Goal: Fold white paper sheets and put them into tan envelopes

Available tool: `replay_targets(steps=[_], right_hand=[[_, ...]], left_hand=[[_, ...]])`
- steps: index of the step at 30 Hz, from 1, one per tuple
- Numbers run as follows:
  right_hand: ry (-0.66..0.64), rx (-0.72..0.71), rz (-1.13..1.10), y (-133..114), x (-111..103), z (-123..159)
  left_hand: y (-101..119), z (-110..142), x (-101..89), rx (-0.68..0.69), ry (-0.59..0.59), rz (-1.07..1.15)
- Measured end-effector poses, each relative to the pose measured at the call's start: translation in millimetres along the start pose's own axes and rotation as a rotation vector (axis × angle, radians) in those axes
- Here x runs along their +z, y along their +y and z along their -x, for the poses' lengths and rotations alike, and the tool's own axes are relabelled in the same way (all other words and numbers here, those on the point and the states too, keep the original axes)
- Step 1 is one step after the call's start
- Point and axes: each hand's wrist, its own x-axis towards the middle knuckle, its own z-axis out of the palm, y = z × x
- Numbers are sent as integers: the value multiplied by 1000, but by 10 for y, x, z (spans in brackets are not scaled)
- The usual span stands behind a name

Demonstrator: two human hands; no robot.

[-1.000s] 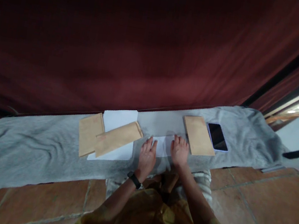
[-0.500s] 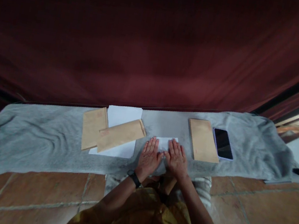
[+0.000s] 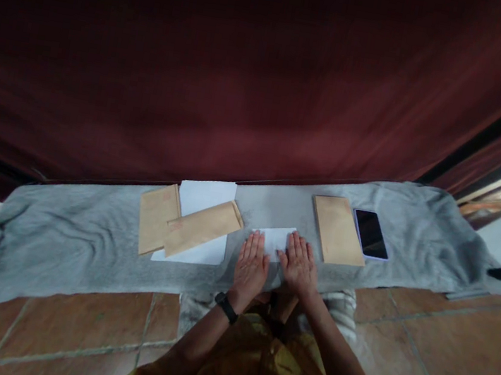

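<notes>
My left hand (image 3: 251, 266) and my right hand (image 3: 299, 266) lie flat, fingers stretched out, side by side on a small folded white paper (image 3: 276, 238). The paper rests on a grey cloth (image 3: 78, 242) spread over the floor. Only its far edge shows beyond my fingertips. A black watch sits on my left wrist. Neither hand holds anything.
Left of my hands, two tan envelopes (image 3: 200, 225) overlap a white sheet (image 3: 205, 196). To the right lie another tan envelope (image 3: 337, 229) and a dark phone (image 3: 371, 233). A dark red curtain (image 3: 250, 72) hangs behind the cloth. Terracotta floor tiles (image 3: 421, 344) surround me.
My hands came closer together over the white paper, pressing it flat. The view shifted slightly.
</notes>
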Motion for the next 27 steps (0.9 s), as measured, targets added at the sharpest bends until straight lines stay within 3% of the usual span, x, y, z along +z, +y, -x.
replay_targets(steps=[6, 9, 14, 20, 27], right_hand=[[32, 10, 12, 0, 24, -5], [49, 41, 1, -137, 40, -22], [13, -26, -39, -331, 53, 8], [39, -10, 0, -116, -7, 128], [93, -46, 26, -67, 17, 169]], left_hand=[[118, 50, 52, 89, -36, -23], [82, 42, 84, 98, -46, -44], [25, 48, 126, 111, -51, -66], [-73, 75, 48, 30, 1, -71], [132, -154, 96, 32, -17, -66]])
